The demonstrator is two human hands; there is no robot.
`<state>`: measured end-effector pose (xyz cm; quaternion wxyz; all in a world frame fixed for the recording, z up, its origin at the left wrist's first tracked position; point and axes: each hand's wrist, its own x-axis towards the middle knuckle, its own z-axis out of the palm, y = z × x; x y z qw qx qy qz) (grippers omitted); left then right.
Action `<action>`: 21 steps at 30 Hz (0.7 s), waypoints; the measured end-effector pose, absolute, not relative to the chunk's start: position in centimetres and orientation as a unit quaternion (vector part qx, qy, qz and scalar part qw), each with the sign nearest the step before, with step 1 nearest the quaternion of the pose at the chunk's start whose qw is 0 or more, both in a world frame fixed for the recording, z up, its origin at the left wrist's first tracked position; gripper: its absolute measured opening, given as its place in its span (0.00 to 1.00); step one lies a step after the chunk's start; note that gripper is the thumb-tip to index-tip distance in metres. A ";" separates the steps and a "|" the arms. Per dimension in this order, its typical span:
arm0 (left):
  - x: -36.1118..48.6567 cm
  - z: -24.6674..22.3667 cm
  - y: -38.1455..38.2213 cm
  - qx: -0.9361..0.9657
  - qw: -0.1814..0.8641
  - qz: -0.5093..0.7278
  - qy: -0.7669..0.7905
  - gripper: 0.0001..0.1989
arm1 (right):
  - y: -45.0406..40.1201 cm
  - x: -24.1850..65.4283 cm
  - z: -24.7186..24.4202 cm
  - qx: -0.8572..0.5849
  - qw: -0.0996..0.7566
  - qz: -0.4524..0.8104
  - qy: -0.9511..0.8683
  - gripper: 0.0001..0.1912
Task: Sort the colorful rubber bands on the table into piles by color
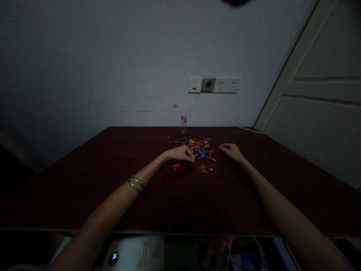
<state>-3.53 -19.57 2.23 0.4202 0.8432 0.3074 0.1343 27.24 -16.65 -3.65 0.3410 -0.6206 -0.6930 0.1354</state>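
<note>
Flanking loops (pixel 201 148): left hand (pixel 182 153), right hand (pixel 231 150) | both curled, grasp can't be told | loops: left's 2 o'clock, right's 9 | probably light, springy; best pinched singly by rim

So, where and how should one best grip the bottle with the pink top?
Probably around the clear body of the bottle, below the pink top, coming from the left: it stands upright, and the colourful pile lies in front, spreading right.

The curled left hand (pixel 182 153) is beside a pile of coloured bands (pixel 200 146) on the bench (pixel 225 203), the right hand (pixel 231 151) near the pile's right side. Pink bands (pixel 176 166), yellow bands (pixel 203 168) and a red item (pixel 213 171) lie nearer.
</note>
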 end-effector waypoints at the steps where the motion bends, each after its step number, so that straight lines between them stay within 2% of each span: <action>1: -3.7 2.2 -19.3 0.836 0.420 0.151 0.319 0.07 | -16.7 27.2 -3.6 -0.620 0.343 0.140 -0.692 0.14; 4: -4.8 1.8 -18.2 0.802 0.404 0.222 0.379 0.12 | -16.7 27.1 -3.1 -0.599 0.337 0.186 -0.702 0.13; 9: -7.5 0.1 -15.7 0.696 0.380 0.364 0.488 0.18 | -17.5 26.7 -1.5 -0.544 0.264 0.304 -0.737 0.13; 16: -11.8 -1.5 -13.3 0.598 0.381 0.471 0.525 0.15 | -18.5 25.7 0.1 -0.482 0.167 0.364 -0.779 0.14; 21: -12.8 -2.4 -12.8 0.597 0.325 0.470 0.564 0.15 | -18.7 24.5 0.3 -0.464 0.120 0.376 -0.793 0.17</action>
